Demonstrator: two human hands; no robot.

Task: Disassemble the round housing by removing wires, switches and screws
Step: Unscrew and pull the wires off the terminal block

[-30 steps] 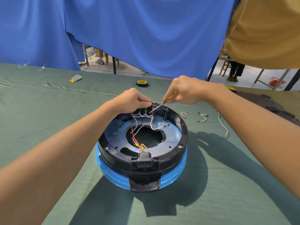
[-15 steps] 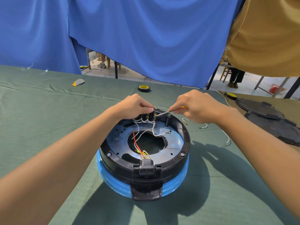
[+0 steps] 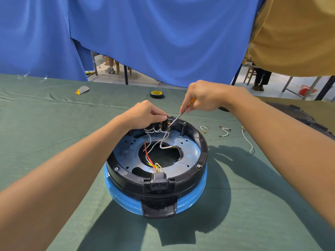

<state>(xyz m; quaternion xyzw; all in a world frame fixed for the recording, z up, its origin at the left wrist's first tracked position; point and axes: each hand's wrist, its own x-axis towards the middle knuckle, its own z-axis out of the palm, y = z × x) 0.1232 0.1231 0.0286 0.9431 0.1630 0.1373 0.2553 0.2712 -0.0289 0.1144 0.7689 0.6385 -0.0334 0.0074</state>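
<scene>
Round housing [image 3: 129,180], black over blue, on the worktop [image 3: 54,124]: my left hand [image 3: 143,115], grip curled, pinches the switch block [image 3: 160,125] on the housing's far rim; my right hand [image 3: 203,96], grip closed round a screwdriver [image 3: 175,120], tip against that block; loose white wires [image 3: 224,132] right of the housing.

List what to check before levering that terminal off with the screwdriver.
1. Right hand grips the screwdriver: ok.
2. Tip meets a terminal on the switch block: ok.
3. Left hand holds the switch block: ok.
4. Left fingertips away from the tip: not ok, they sit close beside it.
5. Round housing flat on the cloth: ok.
6. Terminal already loosened: cannot tell.
</scene>
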